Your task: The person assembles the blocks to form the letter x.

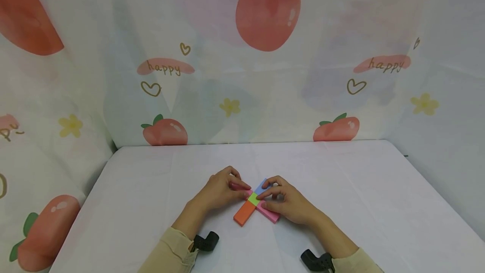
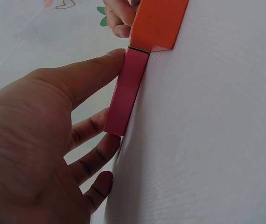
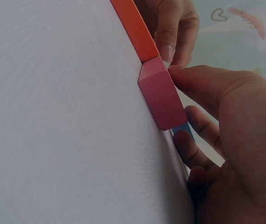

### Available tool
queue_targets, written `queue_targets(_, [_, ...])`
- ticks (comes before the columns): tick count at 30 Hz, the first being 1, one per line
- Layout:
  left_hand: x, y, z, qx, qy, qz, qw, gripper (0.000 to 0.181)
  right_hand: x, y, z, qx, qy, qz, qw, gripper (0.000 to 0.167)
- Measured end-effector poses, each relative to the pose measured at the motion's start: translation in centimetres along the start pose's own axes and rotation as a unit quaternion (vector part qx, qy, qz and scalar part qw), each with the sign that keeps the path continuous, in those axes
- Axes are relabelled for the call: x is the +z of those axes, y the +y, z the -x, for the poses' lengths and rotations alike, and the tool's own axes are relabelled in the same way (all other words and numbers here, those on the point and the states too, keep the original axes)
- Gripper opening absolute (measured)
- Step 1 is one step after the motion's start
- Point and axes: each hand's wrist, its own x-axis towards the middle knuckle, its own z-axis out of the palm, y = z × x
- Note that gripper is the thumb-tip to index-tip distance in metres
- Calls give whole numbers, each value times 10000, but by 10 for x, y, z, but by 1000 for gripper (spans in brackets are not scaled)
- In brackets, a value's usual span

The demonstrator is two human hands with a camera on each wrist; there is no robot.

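Several coloured blocks lie flat in a cross on the table: a green block [image 1: 253,199] at the centre, an orange block [image 1: 244,213] toward the front left, a blue block [image 1: 261,187] at the back right. One pink block [image 2: 129,93] forms the left arm; another pink block [image 1: 268,213] points front right. My left hand [image 1: 223,188] holds the left pink block between thumb and fingers. With the thumb on the front-right pink block, my right hand [image 1: 289,201] reaches its fingertips over the green and blue blocks. The hands partly hide the left pink and blue blocks.
A white cloth covers the table [image 1: 356,188]. Printed fabric walls [image 1: 265,79] rise behind it and along the sides. A black wrist device [image 1: 206,242] sits on the left wrist, another black wrist device [image 1: 316,261] on the right.
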Motion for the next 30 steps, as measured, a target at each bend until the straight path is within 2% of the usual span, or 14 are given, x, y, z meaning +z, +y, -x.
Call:
queue_targets(11, [-1, 1, 1, -53, -25, 42, 10000, 19, 0, 1, 0, -73, 76, -9, 9999, 17])
queue_targets(30, [-1, 0, 1, 24, -78, 131, 9999, 19, 0, 1, 0, -155, 105, -55, 9998, 16])
